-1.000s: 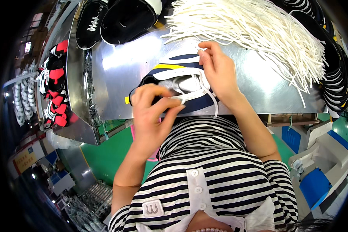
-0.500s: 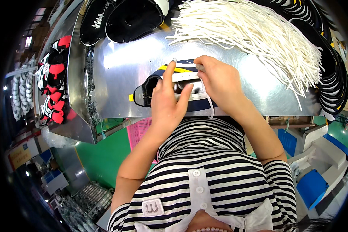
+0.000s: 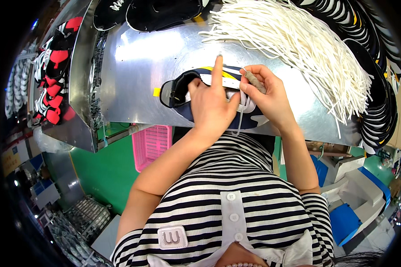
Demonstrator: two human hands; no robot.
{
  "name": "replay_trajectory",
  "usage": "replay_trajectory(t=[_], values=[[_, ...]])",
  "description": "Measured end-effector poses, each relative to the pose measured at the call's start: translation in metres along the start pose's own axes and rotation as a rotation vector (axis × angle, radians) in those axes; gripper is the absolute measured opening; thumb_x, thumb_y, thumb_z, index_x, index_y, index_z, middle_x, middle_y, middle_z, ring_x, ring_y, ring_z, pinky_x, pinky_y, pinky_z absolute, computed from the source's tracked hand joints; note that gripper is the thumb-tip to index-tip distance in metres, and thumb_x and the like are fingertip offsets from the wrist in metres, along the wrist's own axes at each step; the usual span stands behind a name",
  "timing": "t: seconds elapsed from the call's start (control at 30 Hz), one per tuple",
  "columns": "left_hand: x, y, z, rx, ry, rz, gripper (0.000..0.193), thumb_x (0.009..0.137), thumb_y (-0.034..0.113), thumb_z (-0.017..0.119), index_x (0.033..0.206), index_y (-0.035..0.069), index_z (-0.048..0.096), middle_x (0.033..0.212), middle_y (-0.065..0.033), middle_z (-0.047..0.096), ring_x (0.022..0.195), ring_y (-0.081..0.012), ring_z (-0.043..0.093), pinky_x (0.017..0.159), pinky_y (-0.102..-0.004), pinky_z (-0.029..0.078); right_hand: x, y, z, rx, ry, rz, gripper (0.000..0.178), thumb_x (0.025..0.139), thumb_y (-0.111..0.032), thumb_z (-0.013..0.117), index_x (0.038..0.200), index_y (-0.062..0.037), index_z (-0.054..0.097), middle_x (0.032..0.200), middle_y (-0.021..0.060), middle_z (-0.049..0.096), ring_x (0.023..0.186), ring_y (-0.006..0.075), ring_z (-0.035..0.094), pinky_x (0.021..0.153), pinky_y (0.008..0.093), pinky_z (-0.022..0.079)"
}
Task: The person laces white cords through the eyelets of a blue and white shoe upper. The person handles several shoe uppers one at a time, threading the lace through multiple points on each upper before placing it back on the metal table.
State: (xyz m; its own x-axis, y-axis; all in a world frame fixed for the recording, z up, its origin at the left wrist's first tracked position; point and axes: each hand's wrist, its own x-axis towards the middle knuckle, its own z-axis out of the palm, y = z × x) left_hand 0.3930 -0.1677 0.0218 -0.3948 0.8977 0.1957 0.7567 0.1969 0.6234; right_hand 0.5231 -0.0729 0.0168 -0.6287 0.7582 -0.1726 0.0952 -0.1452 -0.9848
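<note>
I have a shiny metal table (image 3: 133, 66) across the upper part of my view, above a green floor (image 3: 107, 178). The biggest load on it is a thick spread of white laces (image 3: 294, 53), fanned over the far side. To the right of that I see a curved row of dark shoes (image 3: 381, 107) packed tightly together, and at the far left corner at least 2 black shoe pieces (image 3: 160, 15). Beyond the table's left wall sits a column of red, black and white pieces (image 3: 53, 84). A pink basket (image 3: 151, 147) shows below the near edge. The navy shoe upper (image 3: 231, 83) lies near that edge, in front of the striped shirt, with its heel to the left and its toe to the right. I have 2 bare hands on it: the left hand (image 3: 211, 107) is spread across the middle, index finger straight out over the far side, thumb held apart, other fingers dipping into the opening and partly hidden. The right hand (image 3: 272, 98), at the toe end, pinches a hook tool (image 3: 255, 82) by its wrapped, grey-brown handle between thumb and fingers. Between the hands, a white lace (image 3: 241, 116) hangs over the near side. Smallest is a yellow tab (image 3: 157, 92) at the heel.
</note>
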Motion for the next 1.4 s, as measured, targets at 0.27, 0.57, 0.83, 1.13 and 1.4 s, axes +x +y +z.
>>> replay_trajectory(t=[0.27, 0.57, 0.83, 1.13, 1.4], values=[[0.0, -0.01, -0.01, -0.287, -0.223, -0.024, 0.067, 0.09, 0.007, 0.064, 0.149, 0.003, 0.034, 0.086, -0.0115, 0.074, 0.086, -0.0226, 0.068, 0.092, -0.0312, 0.045, -0.008, 0.009, 0.014, -0.516, 0.213, -0.39, 0.026, 0.085, -0.001, 0.064, 0.11, -0.0017, 0.059, 0.098, 0.0143, 0.064, 0.083, 0.0346, 0.065, 0.072, 0.0373, 0.052], [-0.004, -0.003, -0.065, -1.122, -0.548, -0.259, 0.06, 0.095, 0.006, 0.057, 0.149, -0.001, 0.033, 0.077, -0.0109, 0.064, 0.078, -0.0176, 0.063, 0.081, -0.0301, 0.047, -0.008, 0.013, 0.021, -0.6, 0.3, -0.436, 0.027, 0.085, -0.001, 0.063, 0.111, -0.0038, 0.057, 0.095, 0.0136, 0.057, 0.075, 0.0345, 0.062, 0.063, 0.0405, 0.05], [-0.012, -0.006, -0.069, -1.401, -0.532, -0.432, 0.054, 0.096, 0.013, 0.06, 0.144, -0.002, 0.04, 0.076, -0.0113, 0.064, 0.077, -0.0202, 0.06, 0.078, -0.0315, 0.046, -0.007, 0.011, 0.023, -0.473, 0.314, -0.343, 0.024, 0.088, -0.004, 0.063, 0.11, -0.0015, 0.055, 0.095, 0.0159, 0.062, 0.078, 0.0355, 0.064, 0.066, 0.0405, 0.05], [-0.013, 0.01, -0.12, -0.632, -0.788, 0.209, 0.057, 0.092, 0.001, 0.059, 0.145, 0.0, 0.039, 0.118, -0.0204, 0.068, 0.095, -0.025, 0.067, 0.081, -0.0315, 0.051, 0.001, 0.002, 0.002, 0.08, 0.162, -0.118, 0.016, 0.095, -0.01, 0.061, 0.109, -0.0033, 0.055, 0.089, 0.0071, 0.068, 0.073, 0.0144, 0.062, 0.066, 0.0284, 0.048], [-0.006, 0.002, -0.068, 0.19, -0.26, 0.353, 0.029, 0.083, 0.012, 0.073, 0.108, 0.003, 0.064, 0.096, -0.0144, 0.066, 0.089, -0.0334, 0.062, 0.076, -0.0412, 0.049, -0.057, -0.011, 0.002, -0.699, 0.244, -0.285, 0.027, 0.078, -0.02, 0.08, 0.096, -0.0078, 0.063, 0.09, 0.0054, 0.063, 0.072, 0.0206, 0.068, 0.058, 0.0331, 0.049]])
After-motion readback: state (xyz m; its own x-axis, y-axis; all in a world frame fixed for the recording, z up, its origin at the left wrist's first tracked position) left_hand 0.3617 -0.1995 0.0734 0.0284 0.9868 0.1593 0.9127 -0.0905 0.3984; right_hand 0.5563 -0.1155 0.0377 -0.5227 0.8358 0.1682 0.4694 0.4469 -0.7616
